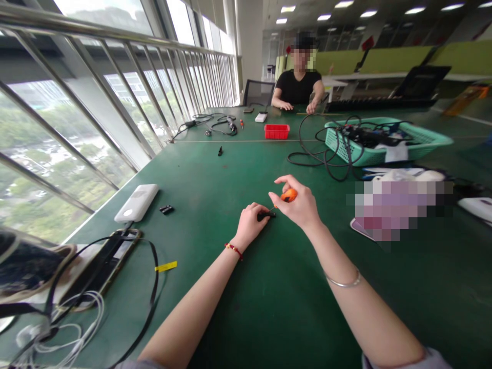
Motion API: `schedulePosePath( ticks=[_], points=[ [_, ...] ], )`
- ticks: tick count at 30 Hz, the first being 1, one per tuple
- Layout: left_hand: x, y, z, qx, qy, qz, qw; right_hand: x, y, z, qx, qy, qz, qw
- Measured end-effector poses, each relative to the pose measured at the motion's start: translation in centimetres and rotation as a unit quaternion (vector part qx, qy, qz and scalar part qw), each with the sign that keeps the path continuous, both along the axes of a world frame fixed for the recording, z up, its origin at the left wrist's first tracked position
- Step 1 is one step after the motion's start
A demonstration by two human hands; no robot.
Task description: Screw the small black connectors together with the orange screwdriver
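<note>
My left hand (pixel 250 223) is closed on a small black part (pixel 265 215), pressing it against the green tabletop. Its fingers hide much of the part. In my right hand (pixel 302 205) is a screwdriver with an orange and black handle (pixel 289 195); the thin shaft slants down to the left and its tip meets the black part. The index finger and thumb of that hand are partly spread around the handle. Another small black piece (pixel 166 209) lies to the left, and a further one (pixel 220 151) lies farther off.
A red bin (pixel 277 131) stands mid-table. Right of it, a teal basket (pixel 407 154) holds black cables, some looping out. At left are a white power bank (pixel 137 203), a phone (pixel 111 264) and cords. A person (pixel 298 87) sits at the far end. Metal railing (pixel 115 41) borders the left.
</note>
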State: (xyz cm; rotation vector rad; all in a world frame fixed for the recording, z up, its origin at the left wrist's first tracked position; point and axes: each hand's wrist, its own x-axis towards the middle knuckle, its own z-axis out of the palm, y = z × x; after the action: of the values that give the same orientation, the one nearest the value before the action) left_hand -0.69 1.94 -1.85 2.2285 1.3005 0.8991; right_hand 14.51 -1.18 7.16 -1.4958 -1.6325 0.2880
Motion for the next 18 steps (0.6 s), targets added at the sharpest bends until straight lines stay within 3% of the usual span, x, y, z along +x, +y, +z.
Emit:
schedulePosePath(
  ticks=[8,18],
  points=[
    [0.1,-0.1,0.2,-0.008,-0.005,0.006,1.000,0.1,0.0,0.3,-0.028,0.016,0.016,0.999],
    [0.2,-0.2,0.2,-0.005,0.004,0.022,1.000,2.5,1.3,-1.3,0.008,0.215,0.011,0.976]
  ],
)
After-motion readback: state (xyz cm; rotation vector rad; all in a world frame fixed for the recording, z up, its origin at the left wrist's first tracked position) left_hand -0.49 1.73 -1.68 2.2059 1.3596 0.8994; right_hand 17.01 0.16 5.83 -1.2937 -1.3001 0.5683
